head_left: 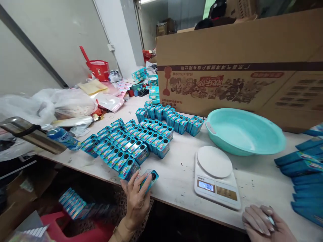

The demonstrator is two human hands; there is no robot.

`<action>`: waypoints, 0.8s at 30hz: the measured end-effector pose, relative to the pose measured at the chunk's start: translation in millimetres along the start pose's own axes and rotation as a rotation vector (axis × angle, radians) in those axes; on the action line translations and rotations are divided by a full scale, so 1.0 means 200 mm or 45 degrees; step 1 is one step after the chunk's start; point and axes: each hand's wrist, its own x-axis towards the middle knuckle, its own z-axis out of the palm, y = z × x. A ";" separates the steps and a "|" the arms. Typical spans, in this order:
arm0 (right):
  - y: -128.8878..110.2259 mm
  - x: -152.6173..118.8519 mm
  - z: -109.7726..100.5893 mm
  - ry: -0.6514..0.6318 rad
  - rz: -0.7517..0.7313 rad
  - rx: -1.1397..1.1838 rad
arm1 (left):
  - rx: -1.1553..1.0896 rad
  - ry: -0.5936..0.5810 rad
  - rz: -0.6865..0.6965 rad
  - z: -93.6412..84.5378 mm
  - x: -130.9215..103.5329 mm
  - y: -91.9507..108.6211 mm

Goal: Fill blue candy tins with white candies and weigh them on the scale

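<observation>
My left hand (136, 196) is at the table's front edge, its thumb and fingers on a small blue box (152, 177) with a round dark hole in its top. That box stands just right of rows of similar blue boxes (131, 143). At the lower right, my right hand (262, 222) is curled closed, with a small pale bit showing between the fingers; I cannot make out what it is. The white kitchen scale (217, 178) lies between my hands, nearer the right one, its bare round plate above a display reading 0.0.
A turquoise basin (244, 131) stands behind the scale, before a big cardboard carton (239, 67). Blue flat packs (308, 174) are stacked at right. Plastic bags (60, 104), a steel flask (32, 134) and a red bucket (99, 70) are at left. A red stool (58, 225) is below.
</observation>
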 end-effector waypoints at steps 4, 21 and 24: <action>0.00 -0.03 0.01 0.028 -0.047 0.119 | -0.465 -0.069 -0.169 0.07 0.18 0.22; -0.09 -0.06 -0.16 -0.097 -0.157 0.279 | -1.132 -0.473 -0.200 0.53 0.71 0.61; -0.08 -0.02 -0.15 -0.139 -0.142 0.215 | -1.139 -0.330 -0.517 0.43 0.58 0.52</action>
